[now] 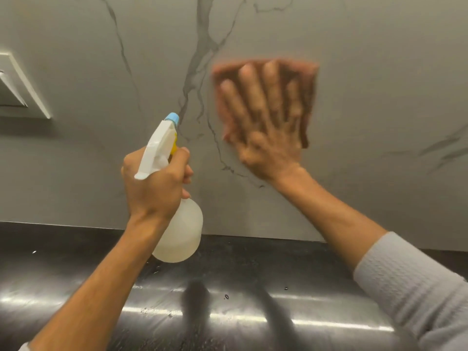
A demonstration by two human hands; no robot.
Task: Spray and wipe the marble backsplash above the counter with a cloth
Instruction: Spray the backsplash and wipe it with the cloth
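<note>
right hand (266,117): fingers spread flat, pressing cloth (307,97) on backsplash (367,72)
left hand (154,183): curled round spray bottle (177,231), finger at trigger
blur: mid-wipe
tip: even pressure, overlap passes, cloth under fingertips

Presses the cloth (308,79) flat on the marble backsplash (379,72) under the right hand (266,120), holds the spray bottle (182,231) in the left hand (154,184) to its left, above the counter (50,249), with a wall plate (22,87) mounted far left.
</note>
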